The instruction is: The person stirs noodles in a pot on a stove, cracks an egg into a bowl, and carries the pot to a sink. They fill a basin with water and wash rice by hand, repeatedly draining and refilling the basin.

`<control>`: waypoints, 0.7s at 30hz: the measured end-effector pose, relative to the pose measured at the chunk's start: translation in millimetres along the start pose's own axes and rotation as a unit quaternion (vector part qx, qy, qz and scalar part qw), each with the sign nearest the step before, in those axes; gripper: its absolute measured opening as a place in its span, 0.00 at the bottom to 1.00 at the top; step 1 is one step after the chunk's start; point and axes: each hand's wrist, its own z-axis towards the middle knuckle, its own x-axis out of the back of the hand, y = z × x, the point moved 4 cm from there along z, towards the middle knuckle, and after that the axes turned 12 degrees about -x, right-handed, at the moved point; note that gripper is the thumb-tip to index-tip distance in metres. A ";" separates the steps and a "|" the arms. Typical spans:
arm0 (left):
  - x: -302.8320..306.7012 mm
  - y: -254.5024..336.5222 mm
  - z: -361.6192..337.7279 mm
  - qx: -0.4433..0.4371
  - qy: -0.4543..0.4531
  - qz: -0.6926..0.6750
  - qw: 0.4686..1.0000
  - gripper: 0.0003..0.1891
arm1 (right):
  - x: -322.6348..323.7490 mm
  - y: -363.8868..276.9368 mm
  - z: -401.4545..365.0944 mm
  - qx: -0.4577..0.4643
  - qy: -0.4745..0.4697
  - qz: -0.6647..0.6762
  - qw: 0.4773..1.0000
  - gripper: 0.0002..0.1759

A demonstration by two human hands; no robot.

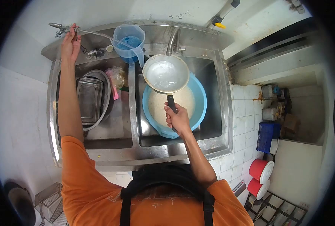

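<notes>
My left hand (71,44) reaches to the back left, its fingers closed around the knob of a wall tap (64,30). From there a thin pale line, a hose or a water stream, slants across toward the pan. In my right hand (177,119) is the black handle of a pale-lined frying pan (166,73), which has clear water in it. Under the pan a light-blue basin (200,98) stands in the right sink bowl. Cloudy whitish contents (158,107), grainy in look, fill part of the basin.
A clear jug (118,32) of blue liquid stands on the sink's back ledge, beside a curved faucet (171,39). Metal trays (89,98) and a pink plastic packet (115,81) lie in the left bowl (118,130). Red buckets (258,169) and a blue crate (267,137) are at the right.
</notes>
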 end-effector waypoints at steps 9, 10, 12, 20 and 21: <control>9.4 4.5 0.5 -0.006 -0.040 0.063 0.997 0.17 | -2.5 -0.6 -32.3 -0.046 -0.010 0.013 0.999 0.13; 9.4 5.6 -0.4 -0.008 -0.039 0.062 0.997 0.17 | -2.8 0.4 -32.2 -0.045 -0.010 0.012 0.999 0.13; 7.7 6.2 -4.5 0.016 -0.039 0.068 0.997 0.17 | -3.0 1.8 -30.7 -0.041 -0.010 0.006 0.999 0.13; -6.9 15.5 -19.3 0.048 -0.041 0.079 0.995 0.15 | -9.2 4.3 -19.9 -0.034 0.001 0.005 0.999 0.13; -4.7 15.4 -19.1 0.050 -0.046 0.094 0.993 0.16 | -9.7 3.5 -18.8 -0.030 0.009 -0.003 0.999 0.13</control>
